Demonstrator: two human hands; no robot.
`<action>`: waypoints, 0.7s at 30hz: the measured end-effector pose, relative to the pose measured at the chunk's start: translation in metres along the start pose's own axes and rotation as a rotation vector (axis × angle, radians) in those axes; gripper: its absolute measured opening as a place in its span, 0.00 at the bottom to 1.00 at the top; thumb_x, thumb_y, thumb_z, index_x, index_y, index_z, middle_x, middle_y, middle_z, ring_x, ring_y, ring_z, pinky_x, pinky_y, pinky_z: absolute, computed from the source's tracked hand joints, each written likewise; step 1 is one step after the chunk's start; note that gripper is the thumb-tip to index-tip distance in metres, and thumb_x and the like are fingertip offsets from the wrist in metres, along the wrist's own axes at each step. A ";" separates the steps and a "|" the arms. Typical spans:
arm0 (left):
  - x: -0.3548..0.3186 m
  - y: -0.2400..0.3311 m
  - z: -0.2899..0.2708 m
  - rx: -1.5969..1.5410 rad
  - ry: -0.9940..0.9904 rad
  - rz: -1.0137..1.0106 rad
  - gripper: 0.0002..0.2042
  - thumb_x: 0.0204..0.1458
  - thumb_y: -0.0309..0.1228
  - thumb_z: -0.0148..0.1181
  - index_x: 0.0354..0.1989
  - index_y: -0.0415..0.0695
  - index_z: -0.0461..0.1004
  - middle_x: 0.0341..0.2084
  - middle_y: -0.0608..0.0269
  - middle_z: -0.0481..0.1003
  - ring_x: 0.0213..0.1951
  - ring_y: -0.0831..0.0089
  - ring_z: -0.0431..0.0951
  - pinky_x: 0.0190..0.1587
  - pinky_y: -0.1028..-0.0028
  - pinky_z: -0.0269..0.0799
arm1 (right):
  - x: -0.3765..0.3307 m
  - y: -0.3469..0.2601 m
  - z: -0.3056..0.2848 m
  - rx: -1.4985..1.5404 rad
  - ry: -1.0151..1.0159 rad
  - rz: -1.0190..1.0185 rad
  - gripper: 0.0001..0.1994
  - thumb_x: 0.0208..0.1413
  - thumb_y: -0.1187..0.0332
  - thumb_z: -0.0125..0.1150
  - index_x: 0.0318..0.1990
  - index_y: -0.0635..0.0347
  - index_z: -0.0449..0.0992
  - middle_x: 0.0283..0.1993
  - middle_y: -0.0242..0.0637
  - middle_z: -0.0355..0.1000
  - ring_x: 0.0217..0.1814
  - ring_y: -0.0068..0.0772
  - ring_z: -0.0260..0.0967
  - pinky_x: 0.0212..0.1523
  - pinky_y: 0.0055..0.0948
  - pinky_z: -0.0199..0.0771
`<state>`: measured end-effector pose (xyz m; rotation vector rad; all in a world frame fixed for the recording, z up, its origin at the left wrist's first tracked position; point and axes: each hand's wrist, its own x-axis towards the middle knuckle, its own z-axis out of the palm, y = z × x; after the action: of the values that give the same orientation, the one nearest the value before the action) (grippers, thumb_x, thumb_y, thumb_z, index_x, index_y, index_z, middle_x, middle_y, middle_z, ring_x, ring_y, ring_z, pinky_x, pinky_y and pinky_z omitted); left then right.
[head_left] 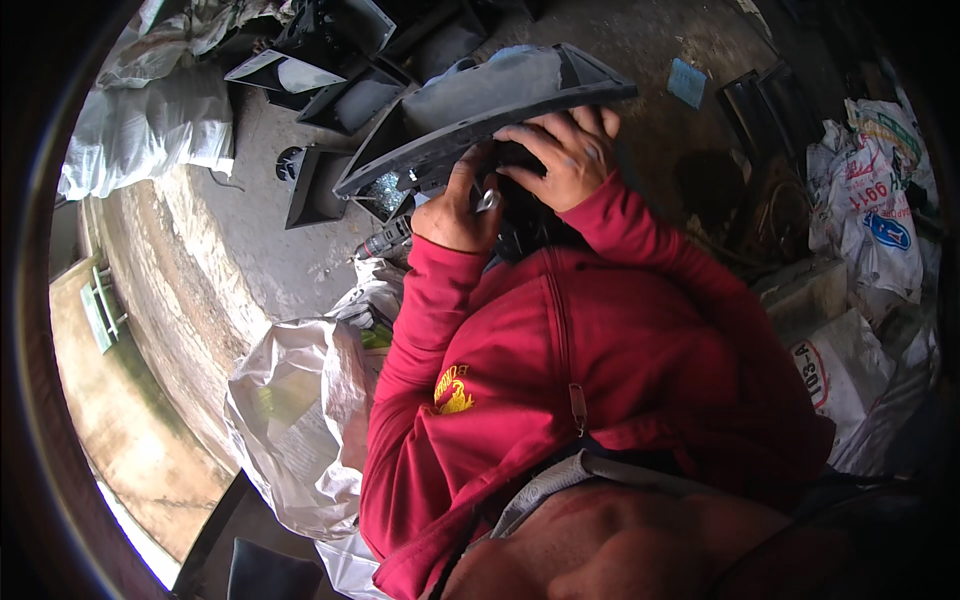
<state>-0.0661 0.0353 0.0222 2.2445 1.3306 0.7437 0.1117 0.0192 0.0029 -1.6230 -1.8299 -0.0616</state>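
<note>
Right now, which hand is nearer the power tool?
Left. In view, the left hand is close to the right of the power tool; the right hand is farther right and higher, at the black frame.

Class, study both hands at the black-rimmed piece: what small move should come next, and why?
Perhaps brace the black-rimmed piece with the right hand before the left hand shifts. Both hands are at its near edge, the piece slants, and whether anything else supports it is hidden. The left hand is partly out of sight, so a steady hold seems prudent.
</note>
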 end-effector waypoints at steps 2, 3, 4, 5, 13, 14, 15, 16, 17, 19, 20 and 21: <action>0.000 -0.010 -0.001 0.125 -0.081 0.001 0.22 0.50 0.35 0.61 0.56 0.54 0.70 0.32 0.55 0.81 0.28 0.57 0.82 0.28 0.65 0.76 | -0.003 -0.001 0.000 -0.003 -0.008 0.003 0.21 0.33 0.57 0.75 0.41 0.34 0.79 0.41 0.16 0.70 0.49 0.30 0.63 0.52 0.44 0.52; 0.001 -0.009 -0.001 0.093 -0.047 0.019 0.22 0.50 0.36 0.61 0.56 0.54 0.70 0.32 0.56 0.81 0.28 0.57 0.82 0.28 0.65 0.76 | -0.002 0.000 0.000 -0.001 -0.002 -0.002 0.21 0.33 0.57 0.75 0.41 0.34 0.79 0.41 0.16 0.70 0.49 0.30 0.63 0.52 0.44 0.52; 0.003 -0.008 -0.002 0.061 -0.013 0.038 0.22 0.50 0.37 0.62 0.56 0.54 0.70 0.31 0.56 0.81 0.28 0.57 0.82 0.28 0.65 0.77 | -0.001 0.000 0.000 0.000 0.004 -0.007 0.21 0.33 0.56 0.75 0.41 0.34 0.79 0.41 0.16 0.70 0.49 0.30 0.63 0.52 0.44 0.52; 0.004 -0.008 -0.003 0.029 0.021 0.057 0.22 0.50 0.38 0.62 0.56 0.54 0.71 0.31 0.56 0.81 0.28 0.57 0.82 0.28 0.65 0.77 | 0.000 0.000 -0.001 -0.002 0.005 -0.011 0.21 0.33 0.56 0.75 0.41 0.34 0.79 0.41 0.16 0.70 0.49 0.30 0.63 0.52 0.44 0.52; 0.009 -0.007 -0.017 0.147 -0.110 0.049 0.24 0.48 0.41 0.64 0.55 0.56 0.72 0.31 0.57 0.81 0.29 0.58 0.82 0.29 0.65 0.77 | -0.001 -0.001 -0.003 0.002 0.000 0.016 0.23 0.33 0.56 0.76 0.43 0.36 0.78 0.44 0.19 0.71 0.52 0.32 0.63 0.53 0.45 0.53; 0.010 -0.008 -0.019 0.198 -0.175 0.028 0.24 0.48 0.41 0.64 0.55 0.56 0.72 0.32 0.58 0.81 0.29 0.58 0.82 0.29 0.65 0.77 | -0.001 -0.001 -0.002 -0.001 -0.014 0.018 0.24 0.33 0.56 0.76 0.43 0.36 0.77 0.44 0.19 0.71 0.53 0.32 0.63 0.53 0.45 0.53; 0.011 -0.010 -0.021 0.251 -0.240 0.007 0.23 0.48 0.42 0.65 0.55 0.56 0.72 0.32 0.58 0.81 0.29 0.58 0.82 0.29 0.65 0.77 | 0.000 0.000 -0.002 -0.004 -0.027 0.019 0.24 0.33 0.56 0.76 0.43 0.36 0.77 0.45 0.19 0.71 0.53 0.32 0.63 0.53 0.45 0.53; 0.013 -0.010 -0.027 0.249 -0.254 -0.023 0.23 0.47 0.43 0.65 0.54 0.58 0.73 0.31 0.58 0.81 0.29 0.58 0.82 0.29 0.64 0.77 | -0.001 0.000 -0.001 -0.007 -0.041 0.020 0.24 0.32 0.56 0.76 0.43 0.36 0.77 0.45 0.20 0.72 0.54 0.32 0.63 0.53 0.45 0.53; 0.014 -0.007 -0.028 0.197 -0.193 0.014 0.23 0.47 0.43 0.65 0.54 0.59 0.73 0.31 0.58 0.81 0.28 0.58 0.82 0.29 0.64 0.77 | -0.001 0.000 -0.001 0.000 -0.022 0.019 0.25 0.32 0.56 0.76 0.44 0.36 0.77 0.45 0.20 0.72 0.54 0.32 0.63 0.53 0.45 0.53; 0.015 -0.001 -0.028 0.093 -0.071 0.091 0.23 0.47 0.44 0.65 0.54 0.61 0.73 0.30 0.58 0.81 0.28 0.58 0.82 0.29 0.63 0.77 | -0.002 -0.001 0.000 0.014 0.019 0.015 0.25 0.32 0.57 0.77 0.44 0.36 0.77 0.45 0.20 0.72 0.53 0.32 0.63 0.53 0.44 0.53; 0.015 0.005 -0.029 0.210 -0.146 0.105 0.23 0.46 0.43 0.65 0.54 0.61 0.73 0.30 0.58 0.81 0.28 0.58 0.82 0.29 0.63 0.77 | -0.002 0.000 0.000 0.011 0.011 0.015 0.25 0.32 0.57 0.77 0.44 0.36 0.77 0.45 0.20 0.72 0.53 0.32 0.63 0.53 0.44 0.53; 0.015 0.000 -0.030 0.241 -0.183 0.080 0.23 0.46 0.43 0.65 0.54 0.62 0.73 0.30 0.58 0.81 0.28 0.58 0.82 0.29 0.63 0.77 | -0.001 0.000 -0.001 0.010 0.004 0.016 0.25 0.32 0.57 0.77 0.44 0.36 0.77 0.44 0.20 0.72 0.53 0.32 0.63 0.53 0.44 0.53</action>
<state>-0.0793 0.0513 0.0484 2.4978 1.3066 0.4089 0.1125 0.0177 0.0030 -1.6294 -1.8109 -0.0479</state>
